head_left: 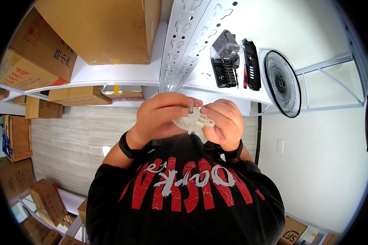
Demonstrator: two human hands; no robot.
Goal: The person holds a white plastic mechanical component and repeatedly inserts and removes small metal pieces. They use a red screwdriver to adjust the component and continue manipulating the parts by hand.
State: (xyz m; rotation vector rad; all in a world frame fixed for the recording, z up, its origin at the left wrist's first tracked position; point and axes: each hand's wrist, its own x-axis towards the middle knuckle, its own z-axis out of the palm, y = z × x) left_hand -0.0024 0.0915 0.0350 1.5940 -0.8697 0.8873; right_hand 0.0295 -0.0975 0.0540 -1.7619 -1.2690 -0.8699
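A small white plastic part (188, 122) with a round disc body, a short upright metal-looking shaft and a side lug with a hole is held up in front of my chest. My left hand (161, 112) wraps round its left side, the fingers closed on the disc. At the other side, my right hand (225, 122) has its fingers curled in against the lug end. What lies under the right fingertips is hidden. Both wrists wear black bands.
Ahead on a white shelf lie a black bit case (225, 73), a red-handled screwdriver (245, 76), a black slotted plastic piece (252, 65) and a grey cloth (225, 43). A round black fan grille (282, 83) leans at the shelf's right. Cardboard boxes (98, 32) fill the left shelves beyond a perforated upright (180, 49).
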